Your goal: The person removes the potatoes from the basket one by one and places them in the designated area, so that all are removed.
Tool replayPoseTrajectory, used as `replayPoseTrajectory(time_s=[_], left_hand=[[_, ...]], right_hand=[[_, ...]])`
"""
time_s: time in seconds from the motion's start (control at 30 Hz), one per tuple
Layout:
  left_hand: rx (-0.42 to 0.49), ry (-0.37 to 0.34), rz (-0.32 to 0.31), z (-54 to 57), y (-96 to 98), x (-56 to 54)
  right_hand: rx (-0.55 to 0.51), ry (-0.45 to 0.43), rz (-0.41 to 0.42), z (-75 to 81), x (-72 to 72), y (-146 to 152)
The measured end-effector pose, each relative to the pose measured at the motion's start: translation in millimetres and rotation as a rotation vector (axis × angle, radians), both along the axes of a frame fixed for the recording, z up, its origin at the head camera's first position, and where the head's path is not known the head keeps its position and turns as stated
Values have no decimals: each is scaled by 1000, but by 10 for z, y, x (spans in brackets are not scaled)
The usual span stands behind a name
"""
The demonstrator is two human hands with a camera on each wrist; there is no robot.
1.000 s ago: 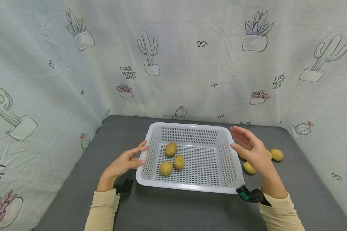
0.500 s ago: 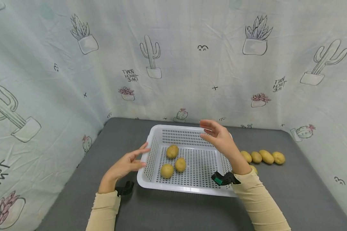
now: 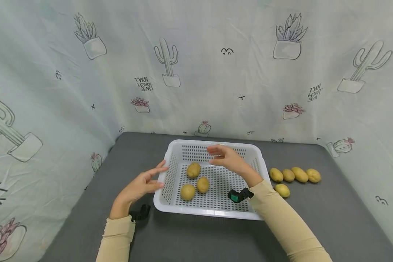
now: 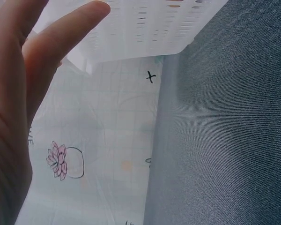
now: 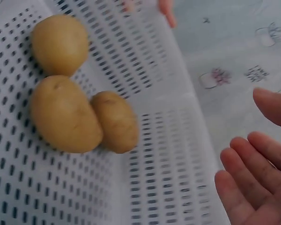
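A white perforated plastic basket [image 3: 213, 213] stands on the grey table. Toward its left side lie three potatoes, one at the back [image 3: 193, 170], one in the middle [image 3: 202, 185] and one in front [image 3: 187, 192]. My left hand [image 3: 140, 185] rests its spread fingertips at the left rim; in the left wrist view its thumb [image 4: 75, 28] is by the basket wall. Over the inside of the basket hovers my right hand [image 3: 229, 159], holding nothing. Its fingers are loosely bent and apart from the potatoes [image 5: 65, 115] in the right wrist view.
Right of the basket, several potatoes [image 3: 300, 174] lie in a row on the table [image 3: 196, 240], with a single potato [image 3: 282, 190] in front of them. A cloth [image 3: 213, 72] printed with cacti hangs behind and at both sides.
My right hand has left the basket's right rim and moved left, then lower, over the inside. The left hand stays at the left rim. The potatoes have not moved.
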State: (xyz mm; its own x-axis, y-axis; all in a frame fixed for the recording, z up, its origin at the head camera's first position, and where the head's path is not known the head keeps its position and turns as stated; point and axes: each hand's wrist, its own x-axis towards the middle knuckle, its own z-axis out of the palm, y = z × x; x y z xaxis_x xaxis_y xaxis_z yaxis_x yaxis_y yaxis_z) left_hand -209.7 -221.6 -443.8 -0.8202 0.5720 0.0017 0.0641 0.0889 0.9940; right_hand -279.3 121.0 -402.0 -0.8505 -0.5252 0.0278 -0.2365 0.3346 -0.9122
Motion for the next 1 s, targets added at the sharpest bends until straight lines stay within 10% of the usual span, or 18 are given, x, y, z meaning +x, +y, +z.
replayPoseTrajectory(time_s=[1.0], left_hand=[[-19, -20, 25, 31, 26, 31]], right_hand=[[373, -7, 304, -456, -59, -187]])
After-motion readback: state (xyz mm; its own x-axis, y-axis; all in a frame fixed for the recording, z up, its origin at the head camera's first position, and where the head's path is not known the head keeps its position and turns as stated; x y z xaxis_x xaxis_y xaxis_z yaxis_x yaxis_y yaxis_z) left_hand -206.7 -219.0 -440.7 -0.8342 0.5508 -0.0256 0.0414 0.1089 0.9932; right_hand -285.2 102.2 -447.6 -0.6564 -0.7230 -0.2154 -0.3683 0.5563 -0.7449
